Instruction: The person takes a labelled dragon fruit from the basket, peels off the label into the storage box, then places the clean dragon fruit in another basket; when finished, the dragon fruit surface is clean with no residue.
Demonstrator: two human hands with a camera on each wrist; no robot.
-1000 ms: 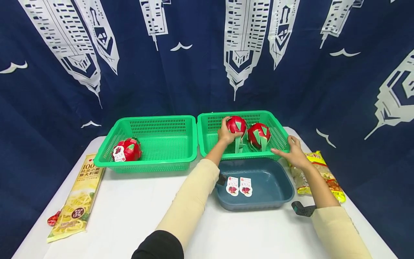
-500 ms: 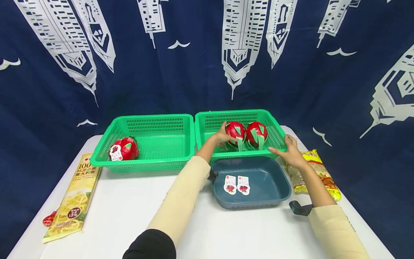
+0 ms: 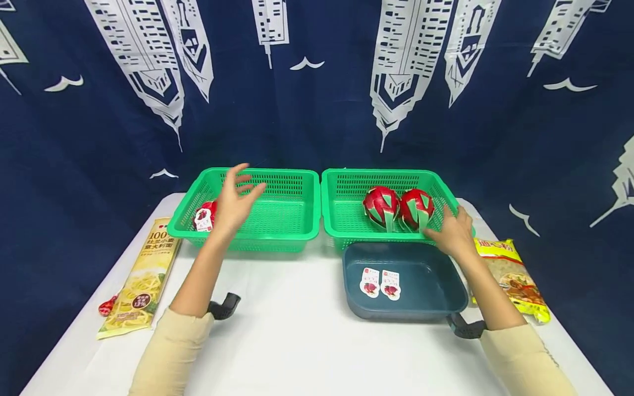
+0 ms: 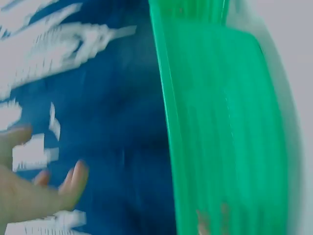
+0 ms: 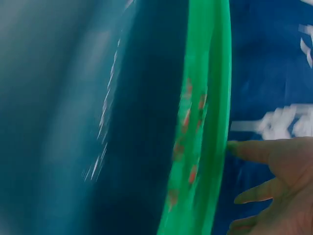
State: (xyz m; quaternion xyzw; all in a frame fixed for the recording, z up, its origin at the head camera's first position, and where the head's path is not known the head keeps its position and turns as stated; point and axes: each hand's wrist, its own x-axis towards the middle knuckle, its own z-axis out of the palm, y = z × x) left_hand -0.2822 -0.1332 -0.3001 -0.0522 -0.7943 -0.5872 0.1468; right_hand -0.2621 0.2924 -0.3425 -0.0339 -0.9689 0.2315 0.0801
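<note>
My left hand [image 3: 235,203] is in the air over the left green basket [image 3: 277,238], fingers spread and holding nothing. Just behind it, partly covered, a red dragon fruit [image 3: 212,209] with a white label [image 3: 203,219] lies at that basket's left end. Two more dragon fruits, one on the left [image 3: 381,202] and one on the right [image 3: 415,206], sit side by side in the right green basket [image 3: 342,235]. At this basket's front right corner is my right hand [image 3: 454,231]; in the right wrist view its fingers are extended beside the rim. Both wrist views are blurred.
A dark blue tub [image 3: 436,280] holding two dragon-fruit labels [image 3: 380,284] stands before the right basket. A yellow pasta packet [image 3: 143,280] and a small red item [image 3: 107,306] lie at left. Another yellow food bag [image 3: 512,278] lies at right. A patterned curtain [image 3: 317,121] hangs behind.
My left hand has let go of a dragon fruit in the right basket and swung left over the left basket. The right hand stays near the right basket's corner. The head view has shifted.
</note>
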